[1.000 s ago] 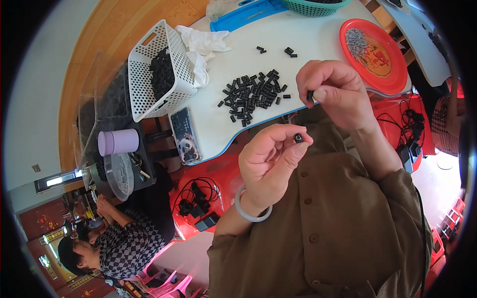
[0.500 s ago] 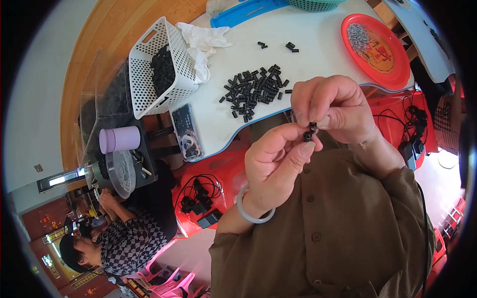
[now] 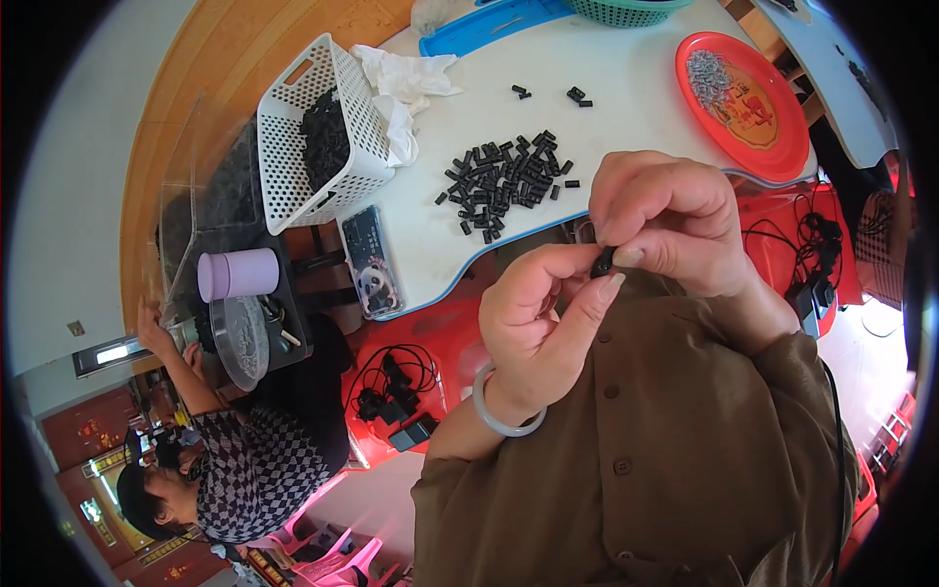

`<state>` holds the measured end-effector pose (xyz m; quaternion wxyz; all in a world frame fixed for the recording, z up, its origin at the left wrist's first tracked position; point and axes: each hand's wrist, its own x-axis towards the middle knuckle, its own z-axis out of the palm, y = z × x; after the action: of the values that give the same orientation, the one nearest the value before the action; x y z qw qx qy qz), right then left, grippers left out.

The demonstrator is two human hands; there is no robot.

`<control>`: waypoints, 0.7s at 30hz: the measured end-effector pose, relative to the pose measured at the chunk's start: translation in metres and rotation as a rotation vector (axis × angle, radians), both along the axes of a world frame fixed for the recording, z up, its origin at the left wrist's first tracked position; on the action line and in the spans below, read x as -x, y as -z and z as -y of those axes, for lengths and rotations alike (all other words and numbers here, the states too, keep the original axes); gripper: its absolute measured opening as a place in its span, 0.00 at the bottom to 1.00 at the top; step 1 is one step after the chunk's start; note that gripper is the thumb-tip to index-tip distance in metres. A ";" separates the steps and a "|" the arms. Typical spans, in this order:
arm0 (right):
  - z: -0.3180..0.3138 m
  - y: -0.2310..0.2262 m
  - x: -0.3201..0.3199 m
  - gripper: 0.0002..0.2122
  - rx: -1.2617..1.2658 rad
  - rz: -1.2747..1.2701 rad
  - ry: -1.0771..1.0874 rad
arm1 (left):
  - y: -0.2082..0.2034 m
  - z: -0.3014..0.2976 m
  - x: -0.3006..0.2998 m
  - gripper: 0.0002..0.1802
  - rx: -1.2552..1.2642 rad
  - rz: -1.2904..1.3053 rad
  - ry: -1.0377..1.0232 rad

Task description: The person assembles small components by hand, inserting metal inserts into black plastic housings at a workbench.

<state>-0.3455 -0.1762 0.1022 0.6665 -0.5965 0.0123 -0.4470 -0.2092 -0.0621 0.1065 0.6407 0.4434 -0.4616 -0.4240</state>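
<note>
In front of my chest, my left hand pinches a small black cylindrical part between thumb and fingertips. My right hand meets it there, thumb and forefinger closed on the same part's upper end. The fingertips cover much of the part, so its details are hard to make out. Just beyond my hands, a loose pile of short black cylinders lies on the white table, with a few strays around it.
A white perforated basket of black pieces stands left, beside crumpled tissue and a phone. At right is a red tray with small silvery pieces. A blue tray and green basket sit far back. Another person works at left.
The part has tilted and sits closer between my fingertips, with my right thumb and forefinger pressed lower onto it. The other person's arm has reached outward at left.
</note>
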 end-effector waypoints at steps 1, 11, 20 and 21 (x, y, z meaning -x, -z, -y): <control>0.001 -0.002 0.001 0.05 0.050 -0.036 0.014 | 0.001 0.000 0.000 0.08 0.001 0.000 0.000; 0.005 -0.001 -0.001 0.04 0.064 -0.103 0.011 | 0.002 0.003 -0.003 0.07 -0.061 -0.079 0.003; 0.014 0.011 -0.010 0.02 0.074 -0.045 -0.078 | 0.011 0.006 -0.010 0.06 -0.137 -0.245 0.133; 0.015 0.012 -0.011 0.02 0.073 -0.047 -0.078 | 0.013 0.006 -0.010 0.06 -0.112 -0.254 0.151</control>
<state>-0.3349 -0.1908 0.0905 0.6607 -0.6309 -0.0118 -0.4066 -0.1990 -0.0681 0.0939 0.6347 0.3852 -0.3846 -0.5485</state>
